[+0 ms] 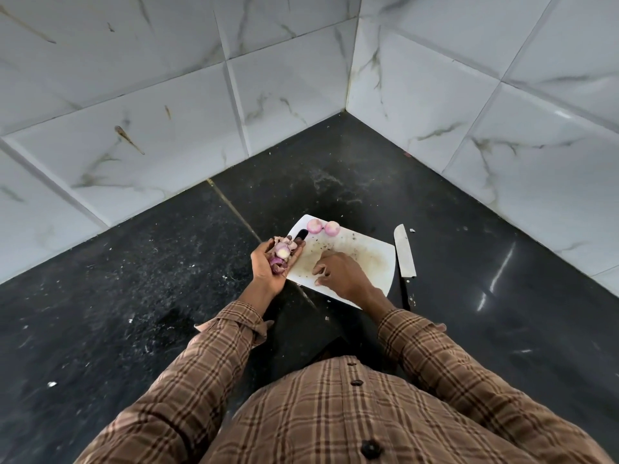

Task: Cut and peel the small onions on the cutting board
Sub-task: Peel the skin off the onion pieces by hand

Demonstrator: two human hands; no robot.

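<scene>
A white cutting board (371, 259) lies on the black counter, speckled with small bits of skin. Two peeled pink onions (323, 227) sit side by side at its far edge. My left hand (273, 262) is cupped palm-up at the board's left side, holding a heap of purple onion skins and cut pieces (280, 254). My right hand (338, 272) rests palm-down on the near part of the board, fingers curled and fingertips pinching at scraps on the surface. A knife (404, 254) lies on the counter along the board's right edge, blade pointing away.
The black stone counter (150, 279) runs into a corner between white marbled tile walls (469, 105). Small white flecks and scraps are scattered on the counter. My brown checked shirt fills the bottom of the view.
</scene>
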